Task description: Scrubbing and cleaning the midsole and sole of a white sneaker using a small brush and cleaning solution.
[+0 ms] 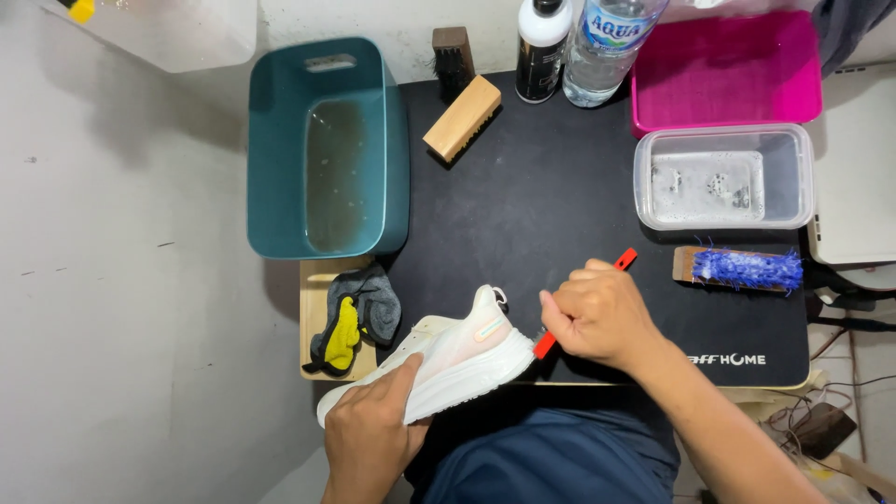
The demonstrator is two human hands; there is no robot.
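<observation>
Two bare hands work low in the frame of the head view. The left hand [371, 431], at the lower centre-left, grips the front end of a white sneaker [439, 359], thumb laid over the upper and the other fingers curled under the sole. The shoe lies on its side, at the near edge of a black mat [560, 196]. The right hand [602, 315], just right of the shoe's heel, has its fingers pressed together around a red-handled brush [623, 259], whose lower end touches the heel.

At upper left of the mat stands a teal tub [280, 140] holding murky water, with grey and yellow cloths [355, 317] on a wooden board below it. A wooden brush [462, 118] lies at top centre beside two bottles [569, 42]. At right sit a clear plastic container [723, 177], a pink lid [728, 70] and a blue-bristled brush [742, 269].
</observation>
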